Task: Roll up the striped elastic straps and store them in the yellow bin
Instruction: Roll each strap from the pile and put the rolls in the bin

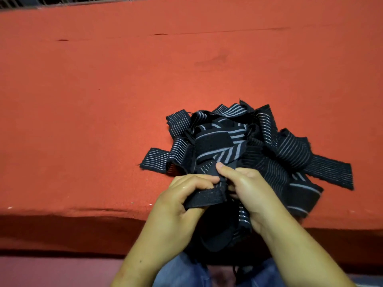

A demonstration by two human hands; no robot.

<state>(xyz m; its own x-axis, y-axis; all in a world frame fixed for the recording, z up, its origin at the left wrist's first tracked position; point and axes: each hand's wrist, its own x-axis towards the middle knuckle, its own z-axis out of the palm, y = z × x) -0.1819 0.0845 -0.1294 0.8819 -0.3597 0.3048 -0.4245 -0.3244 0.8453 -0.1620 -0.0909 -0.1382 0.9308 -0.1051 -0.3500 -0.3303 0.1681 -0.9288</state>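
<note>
Together, both grips [182,195] [250,189] round one strap [207,196]

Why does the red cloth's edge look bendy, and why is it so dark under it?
Head view: the wide lens bows the edge of the cloth; the side below lies in shadow; the left hand and right hand, gripping a strap, shine a little; the pile shows sharp stripes.

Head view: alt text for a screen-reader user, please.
The left hand and right hand grip one black striped strap at the near edge of a red cloth surface; a tangled pile of straps lies just beyond.
</note>
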